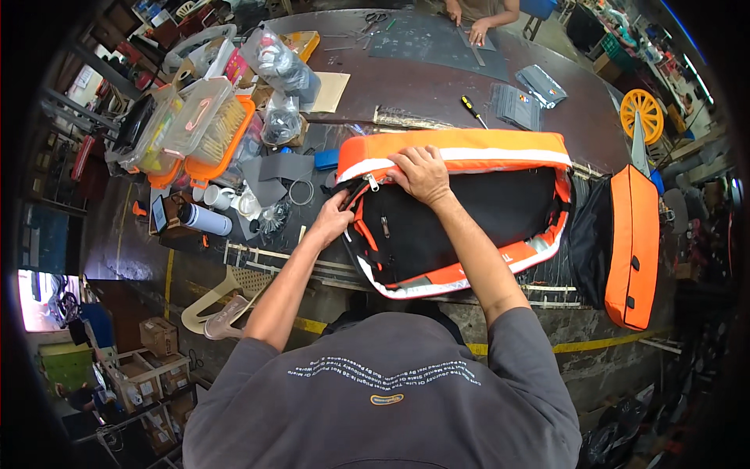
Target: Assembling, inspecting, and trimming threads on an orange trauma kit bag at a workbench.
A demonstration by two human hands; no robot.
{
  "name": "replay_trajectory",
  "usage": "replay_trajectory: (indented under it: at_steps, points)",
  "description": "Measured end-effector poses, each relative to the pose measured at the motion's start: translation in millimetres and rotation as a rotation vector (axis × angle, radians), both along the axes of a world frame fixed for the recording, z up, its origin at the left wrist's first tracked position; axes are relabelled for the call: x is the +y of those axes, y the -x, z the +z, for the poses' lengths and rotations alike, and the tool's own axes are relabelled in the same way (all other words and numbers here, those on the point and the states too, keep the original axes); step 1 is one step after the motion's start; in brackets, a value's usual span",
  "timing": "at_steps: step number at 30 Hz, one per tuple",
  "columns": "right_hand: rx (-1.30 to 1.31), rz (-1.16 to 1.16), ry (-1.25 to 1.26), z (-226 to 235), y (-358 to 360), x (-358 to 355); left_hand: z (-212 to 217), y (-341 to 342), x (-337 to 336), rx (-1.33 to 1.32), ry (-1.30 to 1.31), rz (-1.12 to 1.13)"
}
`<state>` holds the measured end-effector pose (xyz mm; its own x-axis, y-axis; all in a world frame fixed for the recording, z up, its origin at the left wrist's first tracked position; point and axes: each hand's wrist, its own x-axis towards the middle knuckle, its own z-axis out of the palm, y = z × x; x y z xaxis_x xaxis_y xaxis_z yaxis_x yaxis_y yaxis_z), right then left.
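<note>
An orange bag point(484, 144) with white reflective bands and a black lining lies on the table in front of me, its mouth facing up. My left hand point(331, 222) grips the black edging at the bag's left corner, with the fingertips partly hidden by the fabric. My right hand point(423, 175) is closed over the far rim near that corner, the fingers bent onto the orange and white cloth. Between the two hands hangs a metal zipper pull point(373, 184). A second zipper pull point(384, 227) shows against the black lining.
To the right lies another orange and black bag point(631, 250). Plastic bins point(205, 129), a bottle point(206, 220) and tape rolls crowd the left. Beyond my bag are a screwdriver point(473, 111) and grey packets point(516, 106). Across the table, another person's hands point(478, 31) rest near a dark sheet point(430, 48).
</note>
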<state>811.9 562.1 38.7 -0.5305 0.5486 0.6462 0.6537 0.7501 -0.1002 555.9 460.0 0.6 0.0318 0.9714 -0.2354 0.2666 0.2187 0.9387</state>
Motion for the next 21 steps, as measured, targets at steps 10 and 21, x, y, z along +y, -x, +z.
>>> replay_trajectory:
  at_steps: [10,21]
  points:
    - [0.126,-0.108,-0.053,73,27,5,73,19,-14,-0.539,0.265,-0.124]
    - [0.533,0.088,0.662,132,-14,43,165,-84,-24,-1.510,0.246,-0.223]
